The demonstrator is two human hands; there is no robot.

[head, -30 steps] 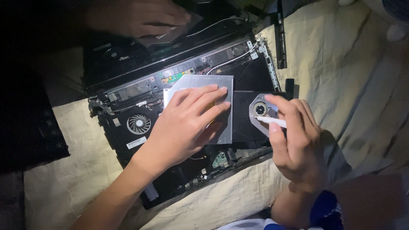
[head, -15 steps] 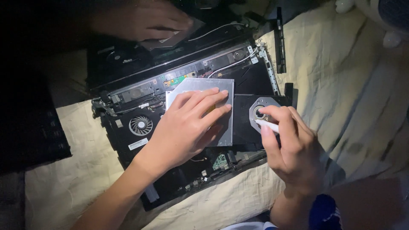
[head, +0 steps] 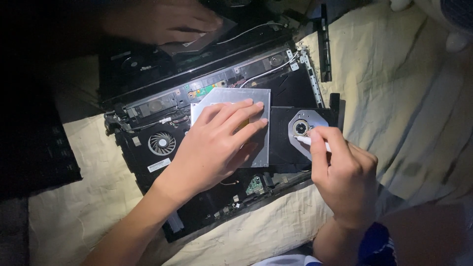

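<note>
Silver optical drive (head: 256, 98): my left hand (head: 217, 143) presses flat, fingers spread; my right hand (head: 340, 172) pinches a white swab (head: 308, 141) at its spindle (head: 300, 128). Cleaning step; steady dabbing needed.

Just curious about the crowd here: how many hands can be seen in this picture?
3. The left hand lies flat on the silver optical drive. The right hand holds a white tool at the tray. Another person's hand rests top left; others may be hidden.
</note>
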